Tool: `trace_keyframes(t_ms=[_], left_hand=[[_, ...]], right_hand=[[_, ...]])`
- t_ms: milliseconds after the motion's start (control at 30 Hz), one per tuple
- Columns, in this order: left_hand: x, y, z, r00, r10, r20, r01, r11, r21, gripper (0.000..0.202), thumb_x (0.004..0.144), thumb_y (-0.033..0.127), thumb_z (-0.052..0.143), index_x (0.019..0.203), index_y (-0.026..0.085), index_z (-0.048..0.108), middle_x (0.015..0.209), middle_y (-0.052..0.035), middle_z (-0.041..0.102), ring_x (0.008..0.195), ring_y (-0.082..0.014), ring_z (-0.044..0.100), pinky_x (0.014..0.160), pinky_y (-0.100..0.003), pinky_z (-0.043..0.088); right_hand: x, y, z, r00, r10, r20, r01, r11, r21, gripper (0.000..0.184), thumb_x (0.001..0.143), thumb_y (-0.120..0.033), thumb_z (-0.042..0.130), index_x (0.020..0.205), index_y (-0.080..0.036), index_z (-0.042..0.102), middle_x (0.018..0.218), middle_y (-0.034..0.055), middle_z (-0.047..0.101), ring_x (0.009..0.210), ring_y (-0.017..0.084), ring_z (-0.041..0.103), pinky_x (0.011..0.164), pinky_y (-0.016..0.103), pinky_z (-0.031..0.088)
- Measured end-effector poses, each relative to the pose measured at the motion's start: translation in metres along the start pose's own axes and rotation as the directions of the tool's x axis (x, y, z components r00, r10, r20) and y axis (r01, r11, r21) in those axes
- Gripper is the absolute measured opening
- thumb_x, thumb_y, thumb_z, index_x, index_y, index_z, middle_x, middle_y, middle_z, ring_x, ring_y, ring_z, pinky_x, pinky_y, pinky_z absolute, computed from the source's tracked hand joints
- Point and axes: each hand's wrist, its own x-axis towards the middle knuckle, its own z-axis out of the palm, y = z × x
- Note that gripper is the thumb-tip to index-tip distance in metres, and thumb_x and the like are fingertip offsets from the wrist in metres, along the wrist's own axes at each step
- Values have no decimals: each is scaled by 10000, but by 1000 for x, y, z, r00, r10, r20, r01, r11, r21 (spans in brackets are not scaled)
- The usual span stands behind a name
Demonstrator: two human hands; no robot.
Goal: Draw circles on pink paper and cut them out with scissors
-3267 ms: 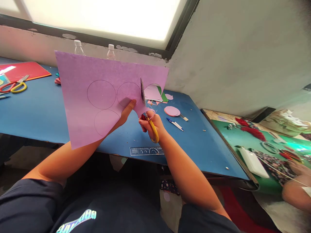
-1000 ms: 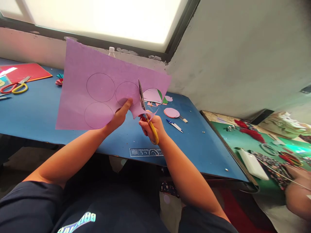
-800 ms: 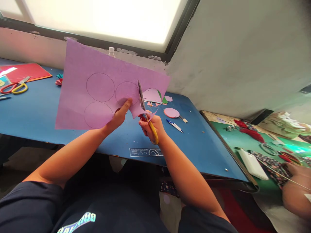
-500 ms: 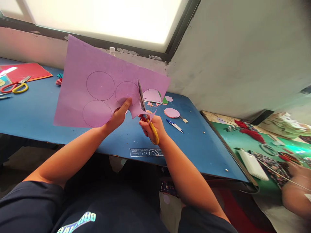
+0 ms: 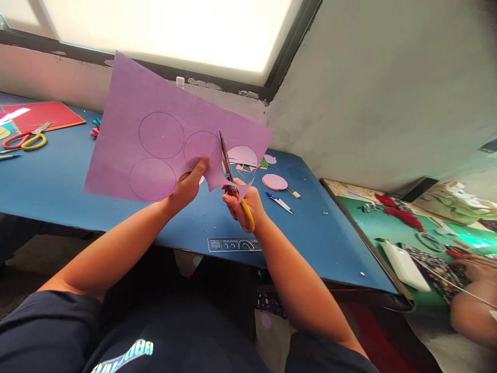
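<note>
A sheet of purple paper (image 5: 128,109) with drawn circles is held up over the blue table, pinched at its lower edge by my left hand (image 5: 188,185). The thumb lies across one circle; the other fingers are behind the sheet. My right hand (image 5: 244,204) grips yellow-handled scissors (image 5: 226,155), whose blades point upward at the sheet's cut edge beside that circle. A curved cut-out opens in the sheet to the right of the blades, and a narrow strip of paper hangs over the right hand's fingers.
Cut pink-purple discs (image 5: 275,182), a brush (image 5: 294,192) and pens (image 5: 280,202) lie right of the hands on the blue table (image 5: 310,238). Other scissors (image 5: 27,140) and red sheets (image 5: 50,118) lie left. A ruler (image 5: 233,245) is at the front edge. Another person's arm (image 5: 476,305) rests right, by a green table.
The purple sheet has tilted slightly, its lower left corner rising a little. The scissors' blades look closer together. The other person's hand at the right has shifted slightly.
</note>
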Motion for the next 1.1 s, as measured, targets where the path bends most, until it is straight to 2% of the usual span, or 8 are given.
trace_keyframes(t_ms=[100, 233, 400, 667, 733, 867, 1100], left_hand=[[1, -3, 0, 1000, -5, -2, 5, 1000, 3, 604, 1017, 866, 966, 969, 266, 906, 1219, -88, 979, 1446, -384, 889, 1410, -509, 693], [3, -8, -2, 1000, 5, -17, -4, 1000, 20, 595, 1051, 844, 942, 875, 283, 852, 1062, -71, 936, 1410, -369, 889, 1398, -497, 698], [3, -9, -4, 999, 9, -36, -7, 999, 49, 553, 1095, 830, 912, 1001, 285, 922, 1166, -77, 974, 1438, -361, 896, 1432, -499, 674], [-1, -1, -9, 999, -11, -36, 15, 994, 110, 478, 1095, 777, 948, 1065, 301, 969, 1394, -91, 1001, 1609, -393, 832, 1627, -544, 447], [-2, -1, -9, 999, -35, -22, 38, 992, 123, 505, 1085, 796, 951, 1009, 297, 960, 1320, -95, 1008, 1567, -402, 848, 1591, -534, 500], [-3, -2, -9, 997, -78, 2, 77, 988, 136, 575, 1050, 834, 969, 908, 280, 918, 1092, -110, 984, 1421, -415, 899, 1399, -487, 689], [-3, 2, -8, 997, -72, 17, 69, 987, 146, 588, 1054, 840, 952, 891, 277, 910, 1071, -89, 974, 1380, -402, 898, 1383, -464, 693]], right_hand=[[0, 0, 0, 1000, 9, -1, -9, 1000, -2, 518, 1011, -700, 905, 1189, -225, 799, 762, -31, 610, 613, 188, 550, 529, 316, 437], [0, 0, 0, 1000, 6, 6, -6, 1000, -1, 543, 1002, -734, 928, 1169, -236, 791, 745, -36, 604, 599, 190, 551, 511, 311, 422], [1, -1, 2, 1000, -2, 5, 2, 1000, 8, 560, 993, -768, 948, 1112, -255, 757, 735, -46, 574, 579, 183, 528, 490, 305, 395], [3, 2, 1, 999, 21, 25, -22, 999, 46, 552, 987, -741, 945, 1136, -256, 727, 765, -66, 556, 576, 150, 471, 495, 299, 366], [3, 4, 1, 999, 23, 27, -25, 998, 63, 565, 974, -749, 942, 1162, -270, 709, 780, -78, 556, 572, 142, 455, 497, 292, 362], [3, 8, 1, 998, 37, 46, -41, 995, 89, 564, 980, -750, 925, 1206, -293, 684, 746, -105, 553, 525, 142, 462, 495, 291, 377], [4, 11, 0, 998, 44, 51, -49, 993, 105, 567, 978, -735, 937, 1231, -294, 686, 744, -100, 550, 542, 148, 459, 501, 289, 361]])
